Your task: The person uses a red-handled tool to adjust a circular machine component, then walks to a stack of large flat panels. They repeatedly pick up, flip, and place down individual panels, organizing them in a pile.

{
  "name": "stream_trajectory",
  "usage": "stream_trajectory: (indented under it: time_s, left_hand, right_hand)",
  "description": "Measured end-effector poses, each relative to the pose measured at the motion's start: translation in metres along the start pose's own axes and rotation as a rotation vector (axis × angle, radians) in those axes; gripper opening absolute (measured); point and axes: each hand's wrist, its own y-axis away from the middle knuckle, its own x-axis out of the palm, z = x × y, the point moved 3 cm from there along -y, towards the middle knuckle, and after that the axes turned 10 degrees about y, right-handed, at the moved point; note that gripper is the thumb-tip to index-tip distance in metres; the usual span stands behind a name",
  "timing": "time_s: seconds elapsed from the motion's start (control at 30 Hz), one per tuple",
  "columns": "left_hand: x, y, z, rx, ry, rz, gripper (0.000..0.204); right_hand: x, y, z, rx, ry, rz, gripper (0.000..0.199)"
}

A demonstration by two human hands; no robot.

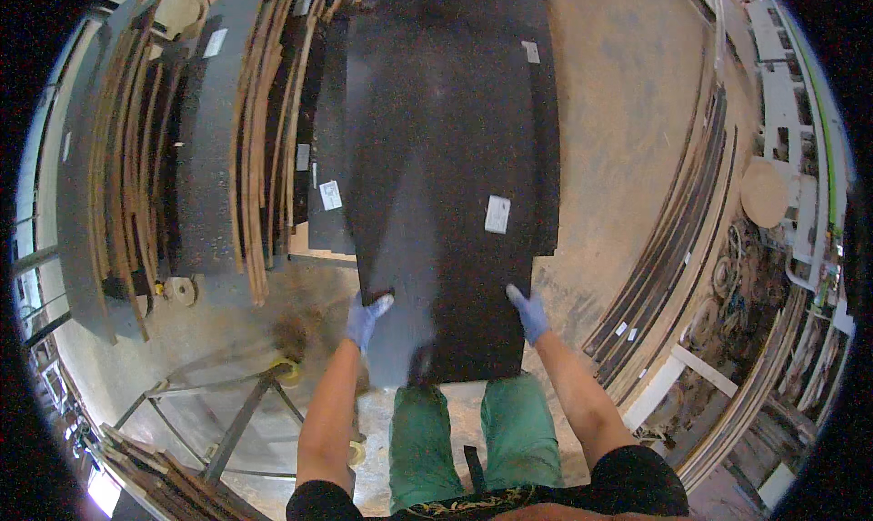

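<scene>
A long black panel [446, 275] stretches away from my thighs, over other dark panels. My left hand [367, 319], in a blue glove, grips its left edge near the close end, thumb on top and fingers hidden underneath. On the opposite edge my right hand [527, 312], gloved the same way, holds it with the thumb over the top face. White labels show on the dark surfaces, one label [496, 215] right of the middle and another label [329, 195] on a panel to the left.
Several upright dark boards [214, 148] with brown edges stand at the left. A metal frame cart [241, 416] with yellow wheels sits at lower left. Long strips [668, 248] lie along the right, beside a round wooden disc [764, 192]. Concrete floor [627, 94] runs between.
</scene>
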Motion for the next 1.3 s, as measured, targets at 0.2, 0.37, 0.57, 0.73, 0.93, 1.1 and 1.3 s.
stream_trajectory:
  time_s: [0.2,0.37,0.57,0.73,0.93,1.1,1.3]
  left_hand:
    - [-0.019,0.240,-0.022,-0.188,0.377,-0.108,0.046]
    - [0.027,0.370,-0.062,-0.158,-0.439,-0.134,0.093]
    - [0.069,0.442,-0.049,0.119,0.142,-0.224,0.045]
    - [0.044,0.513,0.070,0.137,-0.207,-0.750,0.076]
    - [0.022,0.593,0.088,0.369,0.097,-0.718,0.076]
    - [-0.022,0.646,0.174,0.531,0.345,-0.832,0.076]
    - [-0.105,0.753,0.217,0.582,0.957,-0.791,0.056]
  right_hand:
    - [-0.027,0.192,-0.005,0.390,0.018,0.258,0.055]
    - [-0.027,0.197,0.020,0.487,-0.229,0.265,0.046]
    - [-0.051,0.232,0.050,0.436,-0.234,0.454,0.041]
    - [-0.001,0.328,0.128,0.182,0.189,0.550,0.048]
    - [0.034,0.360,0.094,-0.060,0.258,0.800,0.064]
    - [0.115,0.427,0.061,-0.031,0.383,0.863,0.056]
    - [0.232,0.549,0.002,-0.047,0.578,0.917,0.064]
